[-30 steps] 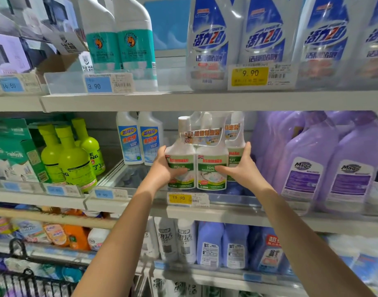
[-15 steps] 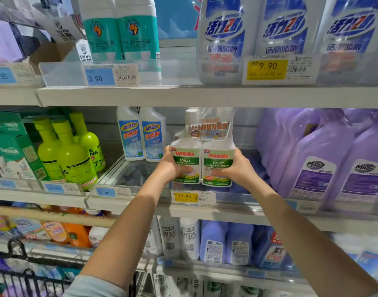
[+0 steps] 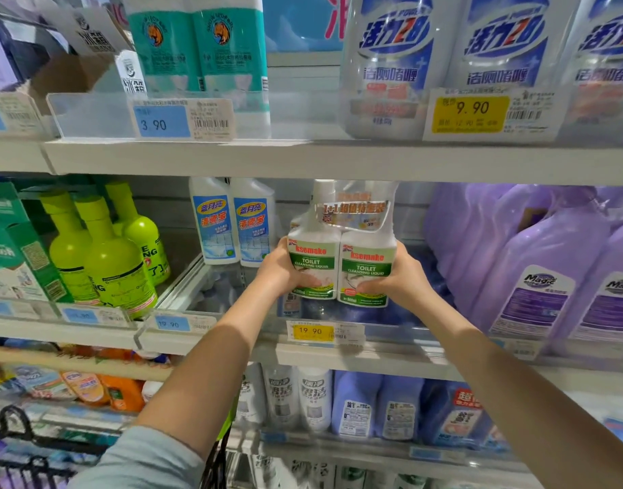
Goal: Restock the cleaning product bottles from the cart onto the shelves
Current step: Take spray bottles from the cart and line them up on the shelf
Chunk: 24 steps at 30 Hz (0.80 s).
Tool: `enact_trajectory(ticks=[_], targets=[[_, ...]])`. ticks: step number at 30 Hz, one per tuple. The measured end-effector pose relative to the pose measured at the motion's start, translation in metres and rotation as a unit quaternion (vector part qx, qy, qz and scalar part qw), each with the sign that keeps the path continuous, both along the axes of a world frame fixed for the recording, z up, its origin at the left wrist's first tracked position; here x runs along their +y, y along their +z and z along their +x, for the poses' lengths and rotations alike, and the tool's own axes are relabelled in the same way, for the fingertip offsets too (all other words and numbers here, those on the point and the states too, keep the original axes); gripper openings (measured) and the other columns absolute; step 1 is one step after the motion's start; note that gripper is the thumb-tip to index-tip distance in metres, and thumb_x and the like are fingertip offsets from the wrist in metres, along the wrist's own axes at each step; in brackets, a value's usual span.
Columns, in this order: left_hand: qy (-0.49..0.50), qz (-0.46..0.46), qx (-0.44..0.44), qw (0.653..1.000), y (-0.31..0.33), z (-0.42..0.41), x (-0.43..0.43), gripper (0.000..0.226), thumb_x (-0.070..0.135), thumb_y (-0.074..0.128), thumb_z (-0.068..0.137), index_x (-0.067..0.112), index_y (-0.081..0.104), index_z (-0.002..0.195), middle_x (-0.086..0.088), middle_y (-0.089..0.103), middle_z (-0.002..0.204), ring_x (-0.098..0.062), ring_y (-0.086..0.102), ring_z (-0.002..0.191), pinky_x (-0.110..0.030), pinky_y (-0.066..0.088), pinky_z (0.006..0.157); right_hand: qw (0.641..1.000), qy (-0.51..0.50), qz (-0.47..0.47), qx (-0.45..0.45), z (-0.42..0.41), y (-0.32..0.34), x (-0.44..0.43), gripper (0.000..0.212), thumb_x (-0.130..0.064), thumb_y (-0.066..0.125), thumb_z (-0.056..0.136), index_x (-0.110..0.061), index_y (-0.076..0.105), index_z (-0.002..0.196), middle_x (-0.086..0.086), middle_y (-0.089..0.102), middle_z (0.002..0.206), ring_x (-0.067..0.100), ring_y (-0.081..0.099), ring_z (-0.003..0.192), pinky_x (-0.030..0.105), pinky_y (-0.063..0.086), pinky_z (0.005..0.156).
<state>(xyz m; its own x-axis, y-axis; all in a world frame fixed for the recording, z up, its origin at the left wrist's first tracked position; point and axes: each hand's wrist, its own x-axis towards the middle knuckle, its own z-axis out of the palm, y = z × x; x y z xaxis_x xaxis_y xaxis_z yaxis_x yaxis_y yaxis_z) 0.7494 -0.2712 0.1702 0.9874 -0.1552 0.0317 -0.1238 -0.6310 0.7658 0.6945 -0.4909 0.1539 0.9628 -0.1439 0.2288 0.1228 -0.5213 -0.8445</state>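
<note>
On my left, on the middle shelf [image 3: 391, 354], I see lime-green bottles [image 3: 109, 262], then two white bottles with blue labels [image 3: 232, 224] standing farther back. Just right of those is the twin pack [image 3: 342, 255]: two white bottles bound side by side in clear film, a printed promo band round their necks, each with a red "ksemake" name over a green label reading TOILET CLEANSING LIQUID. It sits upright in the gap between the blue-labelled bottles and the purple bottles [image 3: 536, 270], above the yellow 19.90 price tag [image 3: 313, 331]; I cannot tell whether its base touches the shelf. My left hand [image 3: 282, 270] grips the pack's left side low down, its thumb lying across the front of the label. My right hand [image 3: 398, 277] clasps the right side at the same height, fingers curled round onto the lower label. Both forearms reach up and forward from the near edge of view, converging on the pack. The cart's [image 3: 20, 446] dark wire frame shows at the near left.
</note>
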Motion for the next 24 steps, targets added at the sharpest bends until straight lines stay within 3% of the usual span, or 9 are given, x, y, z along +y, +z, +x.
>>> enact_trajectory(ticks=[6,12,17,24], targets=[[0.032,0.067,-0.021,0.997,0.002,0.012,-0.011,0.078,0.035,0.087,0.061,0.017,0.049,0.127,-0.003,0.06,0.123,-0.025,0.055,0.116,-0.041,0.046,0.099,1.0,-0.005,-0.023,0.013,0.018,0.004,-0.01,0.08,-0.018,0.091,0.054,-0.017,0.051,0.124,-0.007,0.066,0.106,0.011,0.063,0.096,0.02,0.051,0.075],[0.053,0.104,-0.015,0.993,0.003,0.026,-0.021,0.071,0.041,0.084,0.064,0.016,0.053,0.122,-0.004,0.061,0.122,-0.025,0.056,0.115,-0.035,0.045,0.091,0.998,-0.016,-0.045,0.029,0.038,0.006,-0.015,0.067,-0.021,0.091,0.056,-0.017,0.059,0.114,-0.009,0.067,0.096,0.001,0.062,0.082,0.006,0.042,0.059],[0.046,0.095,-0.014,0.994,0.002,0.039,-0.025,0.066,0.039,0.084,0.066,0.014,0.055,0.12,-0.006,0.062,0.122,-0.026,0.057,0.114,-0.035,0.045,0.092,0.998,-0.028,-0.05,0.028,0.049,0.006,-0.02,0.069,-0.022,0.091,0.056,-0.015,0.058,0.116,-0.005,0.068,0.102,0.007,0.063,0.084,0.008,0.045,0.06],[0.016,0.087,-0.005,0.996,0.001,0.057,-0.032,0.07,0.035,0.084,0.065,0.018,0.05,0.125,-0.004,0.059,0.124,-0.026,0.055,0.115,-0.038,0.044,0.094,0.996,-0.039,-0.081,0.022,0.059,0.008,-0.02,0.069,-0.026,0.089,0.061,-0.015,0.055,0.12,0.001,0.068,0.114,0.012,0.061,0.092,0.023,0.049,0.076]])
